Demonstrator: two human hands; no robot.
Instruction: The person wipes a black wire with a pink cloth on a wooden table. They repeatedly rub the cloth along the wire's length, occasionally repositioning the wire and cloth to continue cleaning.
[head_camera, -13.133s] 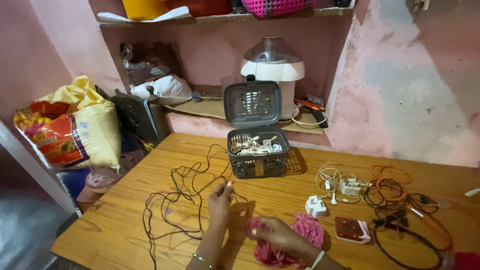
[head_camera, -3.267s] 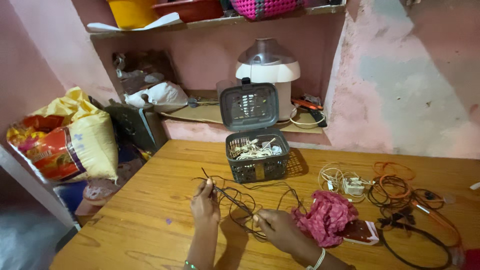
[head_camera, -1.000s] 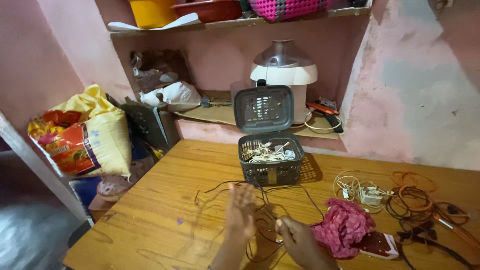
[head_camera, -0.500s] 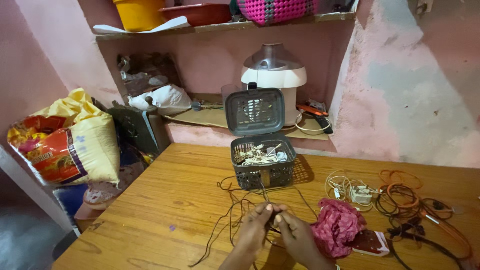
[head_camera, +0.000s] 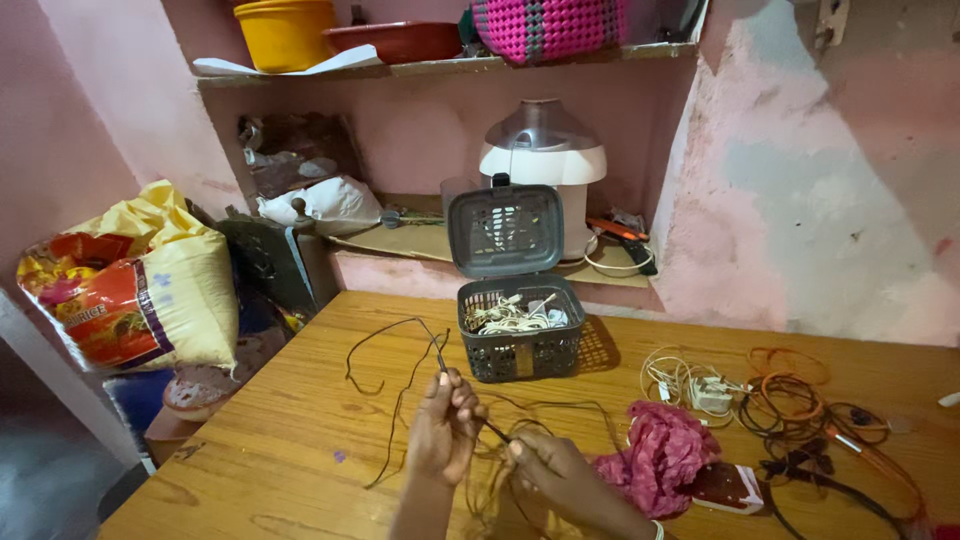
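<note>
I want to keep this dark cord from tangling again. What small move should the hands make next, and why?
Probably the left hand should draw in the loose cord toward the right hand. Both hands pinch the cord close together, while long loops trail over the table on the left side, ungathered.

A thin dark cord (head_camera: 400, 385), partly tangled; one stretch pinched in the fingers of the left hand (head_camera: 443, 428) and pulled taut to the right hand (head_camera: 545, 475), which grips it low over the wooden table (head_camera: 290, 440); loose ends rise from the left hand, arching up and leftward, then drooping onto the table; further slack loops lie bunched beneath and between both hands.
</note>
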